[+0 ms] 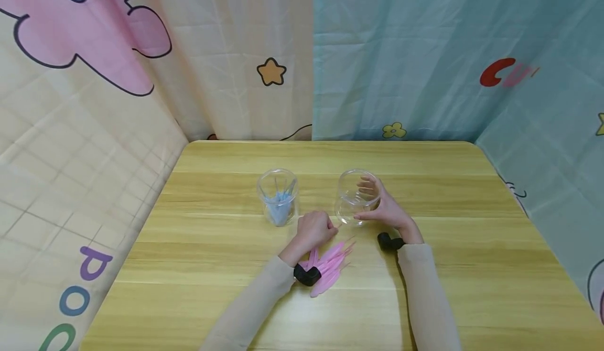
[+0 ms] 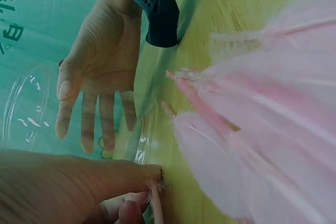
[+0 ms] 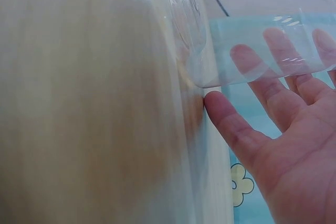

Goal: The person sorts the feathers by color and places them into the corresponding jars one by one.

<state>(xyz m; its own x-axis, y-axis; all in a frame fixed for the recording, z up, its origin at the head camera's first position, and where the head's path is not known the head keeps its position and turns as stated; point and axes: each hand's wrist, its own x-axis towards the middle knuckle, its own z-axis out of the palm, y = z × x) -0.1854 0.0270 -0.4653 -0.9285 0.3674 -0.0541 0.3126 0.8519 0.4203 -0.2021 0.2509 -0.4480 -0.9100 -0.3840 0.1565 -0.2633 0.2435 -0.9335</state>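
Pink feathers (image 1: 330, 267) lie in a loose pile on the table, partly under my left wrist. Just beyond them my left hand (image 1: 315, 229) pinches a pink feather by its quill (image 2: 156, 203) between thumb and fingers; most of that feather is hidden. A clear double-walled cup (image 1: 351, 200) stands upright to the right, with nothing seen inside it. My right hand (image 1: 384, 206) is at its right side, thumb in front and fingers spread behind; whether they touch the cup I cannot tell. Light blue feathers (image 1: 279, 208) stand in a second clear cup (image 1: 264, 191) on the left.
The wooden table (image 1: 189, 225) reaches back to printed curtains (image 1: 226, 78) on the left, behind and on the right. A black wrist camera (image 1: 306, 275) hangs below my left wrist, near the feathers; another camera (image 1: 389, 242) is at my right wrist.
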